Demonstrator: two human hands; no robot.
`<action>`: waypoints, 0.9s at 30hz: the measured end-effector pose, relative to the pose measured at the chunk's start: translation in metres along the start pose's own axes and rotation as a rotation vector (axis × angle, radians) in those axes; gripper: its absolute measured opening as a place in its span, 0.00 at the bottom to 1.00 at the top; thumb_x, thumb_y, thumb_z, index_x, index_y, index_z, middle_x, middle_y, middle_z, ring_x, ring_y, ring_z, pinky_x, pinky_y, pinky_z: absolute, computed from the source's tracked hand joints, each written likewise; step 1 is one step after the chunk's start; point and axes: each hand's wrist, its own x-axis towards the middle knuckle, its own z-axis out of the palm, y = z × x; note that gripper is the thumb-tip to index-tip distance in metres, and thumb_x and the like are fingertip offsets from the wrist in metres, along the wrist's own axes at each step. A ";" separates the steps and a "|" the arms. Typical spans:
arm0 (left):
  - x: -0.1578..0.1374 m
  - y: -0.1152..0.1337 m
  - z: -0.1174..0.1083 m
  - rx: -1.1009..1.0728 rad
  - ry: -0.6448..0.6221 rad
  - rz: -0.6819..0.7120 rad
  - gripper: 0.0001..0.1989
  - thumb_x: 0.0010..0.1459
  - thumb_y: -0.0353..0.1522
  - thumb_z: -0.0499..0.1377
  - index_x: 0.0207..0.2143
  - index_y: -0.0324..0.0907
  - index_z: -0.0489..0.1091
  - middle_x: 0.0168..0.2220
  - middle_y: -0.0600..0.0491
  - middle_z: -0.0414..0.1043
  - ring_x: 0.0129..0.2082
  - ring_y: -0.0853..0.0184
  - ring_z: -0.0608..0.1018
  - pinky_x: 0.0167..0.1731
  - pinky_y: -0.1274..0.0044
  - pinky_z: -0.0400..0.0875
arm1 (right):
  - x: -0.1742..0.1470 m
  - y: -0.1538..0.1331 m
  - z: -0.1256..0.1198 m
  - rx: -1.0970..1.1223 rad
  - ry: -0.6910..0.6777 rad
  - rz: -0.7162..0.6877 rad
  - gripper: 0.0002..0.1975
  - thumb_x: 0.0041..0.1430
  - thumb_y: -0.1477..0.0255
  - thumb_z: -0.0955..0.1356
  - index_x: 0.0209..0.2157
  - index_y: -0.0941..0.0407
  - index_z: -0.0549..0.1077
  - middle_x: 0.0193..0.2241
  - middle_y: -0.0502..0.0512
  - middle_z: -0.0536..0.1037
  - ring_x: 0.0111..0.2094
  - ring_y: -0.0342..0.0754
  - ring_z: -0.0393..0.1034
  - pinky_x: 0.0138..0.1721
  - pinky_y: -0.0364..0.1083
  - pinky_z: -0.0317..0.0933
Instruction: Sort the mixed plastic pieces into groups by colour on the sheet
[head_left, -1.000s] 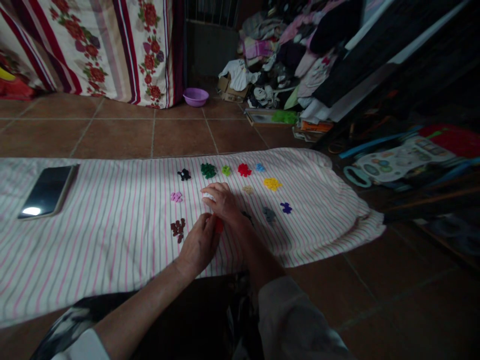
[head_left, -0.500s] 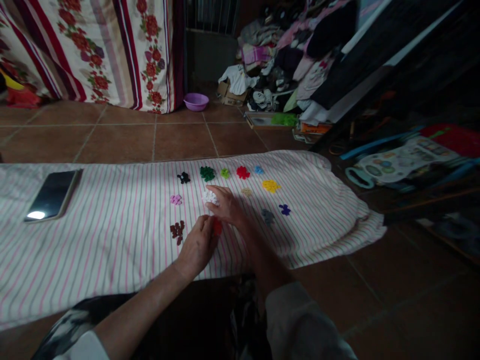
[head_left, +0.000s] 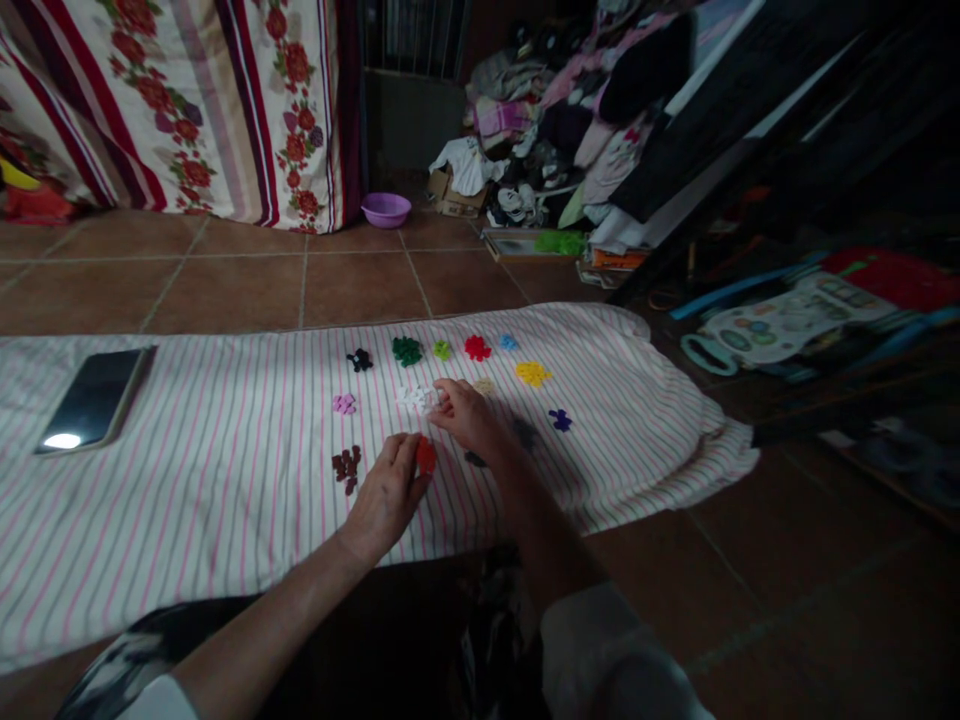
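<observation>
Small colored pieces lie in separate piles on a striped cloth [head_left: 247, 480]. My left hand [head_left: 382, 495] rests on the cloth, its fingers and thumb closed about an orange patch of pieces [head_left: 425, 456]. Just beyond it, my right hand [head_left: 466, 415] has its fingertips pinched at the right end of the white pieces [head_left: 415, 398]; the exact piece under the fingers is mostly hidden. Brown pieces [head_left: 346, 466] lie left of my left hand, with pink pieces [head_left: 344, 403] above them. Beige pieces [head_left: 484, 386] sit right behind my right hand, and grey pieces [head_left: 524, 432] beside my right forearm.
Along the far side are black [head_left: 361, 359], dark green [head_left: 407, 350], light green [head_left: 442, 350], red [head_left: 477, 347] and light blue pieces [head_left: 508, 341]. Yellow [head_left: 533, 373] and dark blue pieces [head_left: 560, 419] lie to the right. A phone [head_left: 96, 398] lies at the left.
My right hand has drawn back to the right from over the white pieces, which now show as a wider spread. My left hand stays by the orange pieces. The view has shifted slightly.
</observation>
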 end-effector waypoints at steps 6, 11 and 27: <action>0.001 0.000 0.000 -0.010 0.014 0.018 0.23 0.61 0.28 0.56 0.59 0.41 0.60 0.52 0.42 0.68 0.49 0.60 0.77 0.49 0.65 0.77 | 0.005 0.000 0.014 0.138 0.002 -0.033 0.23 0.53 0.80 0.70 0.52 0.57 0.73 0.39 0.56 0.76 0.37 0.46 0.72 0.42 0.47 0.69; 0.002 0.000 0.000 -0.025 0.031 0.026 0.20 0.63 0.29 0.54 0.58 0.41 0.61 0.50 0.43 0.70 0.47 0.61 0.78 0.47 0.67 0.78 | 0.009 -0.002 0.013 0.220 0.012 -0.026 0.22 0.53 0.81 0.68 0.51 0.58 0.74 0.41 0.58 0.76 0.38 0.47 0.73 0.43 0.47 0.70; 0.033 -0.005 -0.016 -0.100 0.177 -0.156 0.17 0.63 0.32 0.50 0.51 0.40 0.69 0.48 0.44 0.71 0.45 0.63 0.78 0.50 0.64 0.75 | 0.014 -0.002 0.010 0.095 0.065 -0.027 0.21 0.58 0.82 0.61 0.50 0.58 0.76 0.46 0.62 0.77 0.47 0.51 0.72 0.52 0.51 0.66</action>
